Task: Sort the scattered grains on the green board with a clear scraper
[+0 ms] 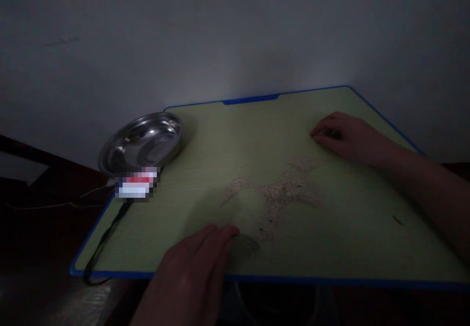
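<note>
A scatter of small pale brownish grains (284,191) with some darker bits lies on the green, blue-edged tabletop (238,140). My left hand (194,262) is low at the near edge, left of the grains, its fingers stretched out side by side and its thumb hidden. Just past its fingertips a faint curved grey mark (247,242) shows on the surface; I cannot tell what it is. Beyond the grains on the right, my right hand (338,135) rests near the tabletop with fingers curled toward the thumb. Whatever is in that pinch is too dark to make out.
A shiny steel bowl (143,145) sits tilted at the left edge. By it lies a blurred-out flat object (135,184) with a dark strap (106,243) hanging over the edge. A small dark sliver (397,220) lies at right. A pale wall (235,32) stands behind.
</note>
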`<state>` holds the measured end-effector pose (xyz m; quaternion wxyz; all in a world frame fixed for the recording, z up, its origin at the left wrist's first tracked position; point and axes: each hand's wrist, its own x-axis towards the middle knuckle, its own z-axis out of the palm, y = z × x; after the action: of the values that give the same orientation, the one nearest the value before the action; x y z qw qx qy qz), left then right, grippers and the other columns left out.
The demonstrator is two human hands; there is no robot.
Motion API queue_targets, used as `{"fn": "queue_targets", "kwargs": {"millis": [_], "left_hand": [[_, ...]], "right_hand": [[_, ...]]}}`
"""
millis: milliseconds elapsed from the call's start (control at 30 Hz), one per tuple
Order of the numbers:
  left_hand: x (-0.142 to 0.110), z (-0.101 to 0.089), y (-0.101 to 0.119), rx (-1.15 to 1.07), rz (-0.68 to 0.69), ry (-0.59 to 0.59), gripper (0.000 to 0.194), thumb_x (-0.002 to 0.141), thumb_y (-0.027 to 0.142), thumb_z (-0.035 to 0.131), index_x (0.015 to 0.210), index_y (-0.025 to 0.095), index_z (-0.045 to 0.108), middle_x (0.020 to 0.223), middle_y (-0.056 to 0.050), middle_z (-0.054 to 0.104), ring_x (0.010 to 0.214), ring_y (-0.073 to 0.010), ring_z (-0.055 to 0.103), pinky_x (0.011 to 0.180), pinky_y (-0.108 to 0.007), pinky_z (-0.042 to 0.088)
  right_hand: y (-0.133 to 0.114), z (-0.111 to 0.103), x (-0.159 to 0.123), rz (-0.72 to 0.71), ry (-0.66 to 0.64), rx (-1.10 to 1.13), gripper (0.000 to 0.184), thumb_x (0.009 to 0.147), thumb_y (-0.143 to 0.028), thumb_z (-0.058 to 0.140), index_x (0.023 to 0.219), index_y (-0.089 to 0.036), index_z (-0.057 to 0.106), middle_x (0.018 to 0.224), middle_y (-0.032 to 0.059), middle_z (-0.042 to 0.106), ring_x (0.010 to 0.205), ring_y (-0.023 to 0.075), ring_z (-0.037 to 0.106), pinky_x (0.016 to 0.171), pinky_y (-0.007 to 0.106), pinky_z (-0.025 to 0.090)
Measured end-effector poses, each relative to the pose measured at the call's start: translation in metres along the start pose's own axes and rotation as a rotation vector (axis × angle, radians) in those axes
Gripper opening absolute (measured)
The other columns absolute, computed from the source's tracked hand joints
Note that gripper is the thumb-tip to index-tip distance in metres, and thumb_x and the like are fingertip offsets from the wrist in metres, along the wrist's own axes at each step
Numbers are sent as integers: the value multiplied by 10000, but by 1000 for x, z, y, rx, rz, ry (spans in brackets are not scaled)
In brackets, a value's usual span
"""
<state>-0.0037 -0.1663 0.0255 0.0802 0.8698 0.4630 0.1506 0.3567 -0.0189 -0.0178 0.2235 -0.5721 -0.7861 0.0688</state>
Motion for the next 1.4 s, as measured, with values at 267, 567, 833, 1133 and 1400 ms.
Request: {"fn": "queue_targets", "kwargs": {"millis": [267,567,833,1133,1400], "left_hand": [[-2,6,2,3,50,5,296,928,121,379,1129,222,572,968,-25,743,823,-152,714,731,-244,601],[4,9,7,-23,71,-45,369,840,61,365,1084,192,609,927,-59,736,785,-197,703,665,-335,599],[-2,5,2,-50,120,-59,370,848,61,358,1105,199,584,915,-50,733,777,-173,704,656,-295,603],[-4,10,10,-62,109,-63,336,867,85,369,1104,202,576,942,-54,740,776,-185,709,638,-304,608],[-3,-2,8,-72,-25,-27,276,947,175,383,1115,255,587,961,-5,739,827,-157,709,750,-271,599]], "right_hand": [[1,1,0,-20,15,-10,205,820,-383,523,866,-251,672,897,84,612,747,248,621,743,454,523],[2,1,-1,-4,0,5,198,817,-384,521,873,-261,665,907,91,595,737,257,617,727,463,521],[0,-1,0,-3,-6,-9,209,815,-376,518,875,-245,669,911,104,599,730,263,624,738,482,519],[0,-1,-1,-11,6,1,206,819,-386,515,864,-248,661,901,100,601,737,264,618,735,478,522],[-1,-1,-1,3,6,4,209,817,-386,520,872,-247,666,919,98,601,717,251,624,736,474,530]]}}
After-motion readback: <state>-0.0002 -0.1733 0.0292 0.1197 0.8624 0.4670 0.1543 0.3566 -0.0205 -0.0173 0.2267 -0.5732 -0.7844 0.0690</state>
